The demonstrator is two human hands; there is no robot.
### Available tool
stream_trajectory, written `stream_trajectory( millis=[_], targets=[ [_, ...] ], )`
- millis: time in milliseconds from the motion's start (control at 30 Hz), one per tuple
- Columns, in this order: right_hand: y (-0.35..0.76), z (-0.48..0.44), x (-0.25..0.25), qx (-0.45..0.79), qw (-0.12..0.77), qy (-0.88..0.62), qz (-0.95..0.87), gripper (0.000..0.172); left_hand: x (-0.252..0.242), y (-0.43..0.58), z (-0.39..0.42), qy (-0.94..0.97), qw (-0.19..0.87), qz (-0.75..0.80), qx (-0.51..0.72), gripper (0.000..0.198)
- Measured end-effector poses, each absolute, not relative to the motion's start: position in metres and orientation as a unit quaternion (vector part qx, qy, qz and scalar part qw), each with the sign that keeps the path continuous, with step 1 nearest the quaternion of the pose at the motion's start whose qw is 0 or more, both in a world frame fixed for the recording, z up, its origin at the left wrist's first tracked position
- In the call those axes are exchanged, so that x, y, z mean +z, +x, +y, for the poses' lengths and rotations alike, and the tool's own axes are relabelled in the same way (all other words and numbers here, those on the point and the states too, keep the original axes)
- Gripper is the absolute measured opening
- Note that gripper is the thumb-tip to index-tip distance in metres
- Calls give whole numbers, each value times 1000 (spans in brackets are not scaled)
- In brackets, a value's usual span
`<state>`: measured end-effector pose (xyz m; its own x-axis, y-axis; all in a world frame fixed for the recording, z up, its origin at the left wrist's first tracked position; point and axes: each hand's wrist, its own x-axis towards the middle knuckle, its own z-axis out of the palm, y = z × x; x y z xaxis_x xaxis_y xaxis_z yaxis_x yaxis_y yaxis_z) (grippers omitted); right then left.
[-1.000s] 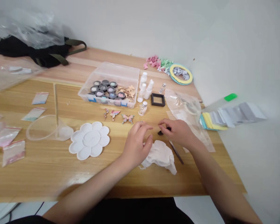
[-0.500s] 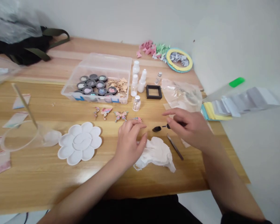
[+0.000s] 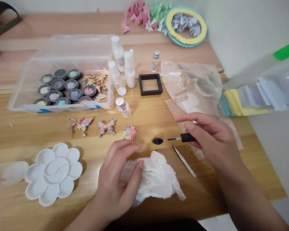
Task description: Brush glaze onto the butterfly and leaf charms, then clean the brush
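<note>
My right hand (image 3: 207, 138) pinches a black-capped polish brush (image 3: 188, 137), its thin bristle tip pointing left. Just left of that tip stands a small black open-necked bottle (image 3: 157, 141), apart from it. My left hand (image 3: 120, 176) hovers at the left edge of a crumpled white tissue (image 3: 159, 176), thumb and fingers apart with nothing between them. Metal tweezers (image 3: 184, 161) lie below the brush. Beyond my left fingers is a coloured winged charm (image 3: 129, 132), with a butterfly charm (image 3: 106, 126) and a pink winged charm (image 3: 84, 124) farther left.
A white flower-shaped palette (image 3: 54, 173) lies at left. Behind it, an open clear box (image 3: 24, 86) holds several pots and gold pieces. White bottles (image 3: 130, 69), a glass jar (image 3: 123, 107), a black frame (image 3: 141, 85) and a plastic bag (image 3: 190, 93) stand or lie behind my hands.
The view has moved closer and tilted down. The brush in my right hand now shows plainly, level beside the black bottle. My left hand remains by the tissue.
</note>
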<state>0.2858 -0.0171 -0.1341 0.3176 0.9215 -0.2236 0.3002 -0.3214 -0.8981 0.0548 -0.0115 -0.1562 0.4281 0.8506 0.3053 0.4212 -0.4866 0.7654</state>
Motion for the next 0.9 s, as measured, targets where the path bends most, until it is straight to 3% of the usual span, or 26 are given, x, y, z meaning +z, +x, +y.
stream_trajectory(
  millis=[233,500,900],
  targets=[
    [285,-16,-135,418,395,-698,-427,13,-157,56,-17,783,340,414,316,35],
    [290,-10,-146,447,394,-719,-357,15,-155,58,-18,780,284,455,322,27],
    [272,-13,-131,480,446,-670,-349,15,-149,50,-16,818,212,433,314,35]
  ],
)
